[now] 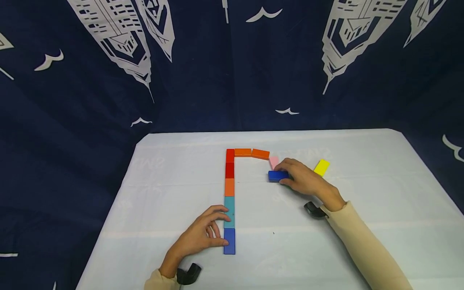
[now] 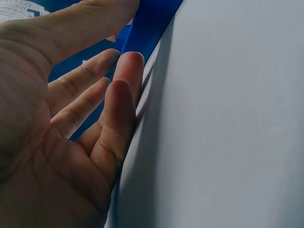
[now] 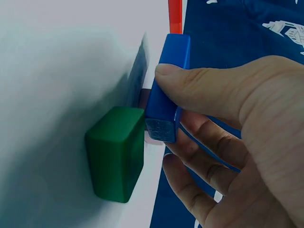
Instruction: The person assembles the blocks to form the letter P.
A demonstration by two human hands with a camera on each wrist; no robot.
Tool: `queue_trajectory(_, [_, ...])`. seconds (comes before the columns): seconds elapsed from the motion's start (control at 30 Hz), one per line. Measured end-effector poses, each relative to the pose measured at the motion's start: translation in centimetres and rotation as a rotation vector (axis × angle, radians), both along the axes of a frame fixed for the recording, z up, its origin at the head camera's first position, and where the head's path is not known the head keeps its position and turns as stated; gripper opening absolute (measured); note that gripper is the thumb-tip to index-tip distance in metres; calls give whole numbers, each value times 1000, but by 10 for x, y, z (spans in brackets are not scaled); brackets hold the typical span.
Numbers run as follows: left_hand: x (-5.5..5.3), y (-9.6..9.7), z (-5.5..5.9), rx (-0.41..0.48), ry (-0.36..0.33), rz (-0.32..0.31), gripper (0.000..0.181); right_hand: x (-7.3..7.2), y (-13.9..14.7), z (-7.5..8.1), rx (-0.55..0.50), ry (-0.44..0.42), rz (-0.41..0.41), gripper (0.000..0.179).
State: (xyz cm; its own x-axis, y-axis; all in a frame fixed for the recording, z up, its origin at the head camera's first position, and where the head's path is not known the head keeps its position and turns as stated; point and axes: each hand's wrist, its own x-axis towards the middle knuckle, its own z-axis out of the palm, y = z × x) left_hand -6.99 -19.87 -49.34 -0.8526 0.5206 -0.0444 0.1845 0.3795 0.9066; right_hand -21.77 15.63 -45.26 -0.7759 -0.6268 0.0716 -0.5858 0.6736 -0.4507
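My right hand [image 1: 306, 179] pinches a blue block [image 3: 168, 90] between thumb and fingers, lifted off the table in the right wrist view. Beside it stands a green block [image 3: 111, 156], mostly hidden under the hand in the head view. A pink block [image 1: 274, 162] lies just behind the held block. My left hand [image 1: 201, 229] rests along the left side of a straight row, its fingertips at a teal block [image 1: 229, 205] and its thumb at the blue-violet block [image 1: 229, 243] on the near end. Its fingers are loosely bent.
Farther up the row come an orange block [image 1: 229, 187] and a red block [image 1: 230, 170]. From its far end, orange blocks [image 1: 243, 152] turn right toward the pink one. A yellow block [image 1: 322, 167] lies beyond my right hand. Everything sits on a white-covered table [image 1: 163, 181] before a dark blue curtain [image 1: 203, 80].
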Motion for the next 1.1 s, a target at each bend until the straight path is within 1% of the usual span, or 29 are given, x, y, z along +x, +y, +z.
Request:
queue_trajectory(0.17, [0, 1, 0, 0, 3, -1, 51, 3, -4, -1, 7, 10, -5, 34])
queue_trajectory(0.47, [0, 1, 0, -7, -2, -3, 50, 2, -11, -4, 31, 61, -5, 34])
queue_trajectory(0.63, [0, 0, 1, -4, 1, -4, 50, 1, -12, -6, 41, 70, -7, 33])
queue_trajectory(0.87, [0, 1, 2, -8, -13, 1, 50, 2, -13, -6, 48, 76, -9, 34])
queue_trajectory(1.1, [1, 1, 1, 9, -5, 8, 51, 2, -15, -8, 50, 81, -10, 33])
